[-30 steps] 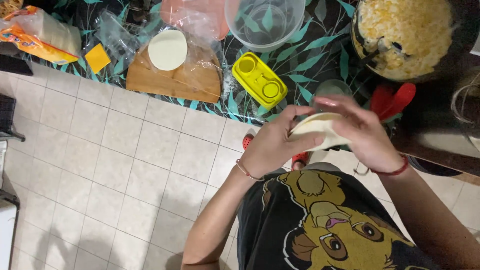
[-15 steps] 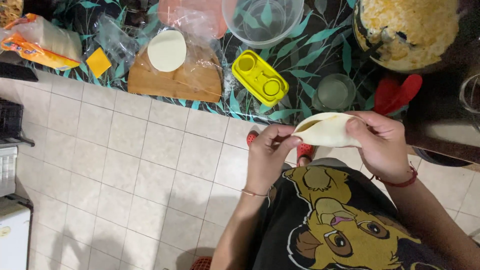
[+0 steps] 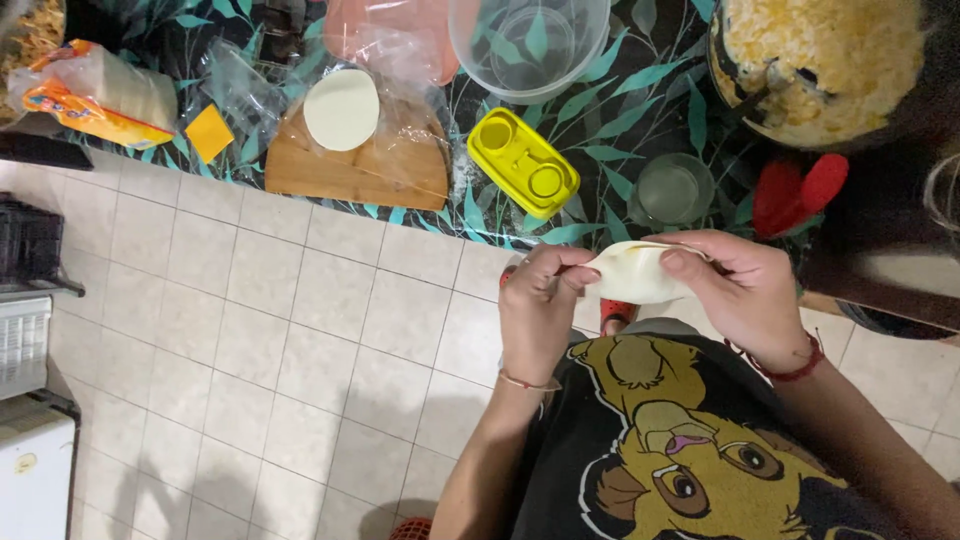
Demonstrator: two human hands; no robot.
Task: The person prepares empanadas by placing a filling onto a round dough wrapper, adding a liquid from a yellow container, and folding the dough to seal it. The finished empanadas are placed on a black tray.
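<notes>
My fingers [image 3: 672,262] of the right hand [image 3: 745,295] were curled over the far edge of a folded, pale disc of soft dough [image 3: 632,275], with the thumb pressed on its top. My left hand [image 3: 540,310] pinched the left end of that dough between narrow fingertips. Both hands held it in the air above the pale tiled floor [image 3: 260,330], just near of the worktop's edge and in front of my black printed shirt [image 3: 680,450].

On the worktop [image 3: 600,130], covered in a dark leaf-patterned cloth, a yellow plastic press mould [image 3: 523,162] lay just far of my left hand. A small clear glass [image 3: 672,190] stood to its right, beside a red oven glove [image 3: 795,190]. Farther left sat a wooden board [image 3: 355,165] under clear plastic wrap, carrying a flat round white dough disc [image 3: 341,108]. A clear plastic bowl [image 3: 530,42] stood at the far edge, and a big dark bowl of yellow shredded filling [image 3: 825,60] at the far right. A small orange cheese square [image 3: 209,133] lay at the left.
</notes>
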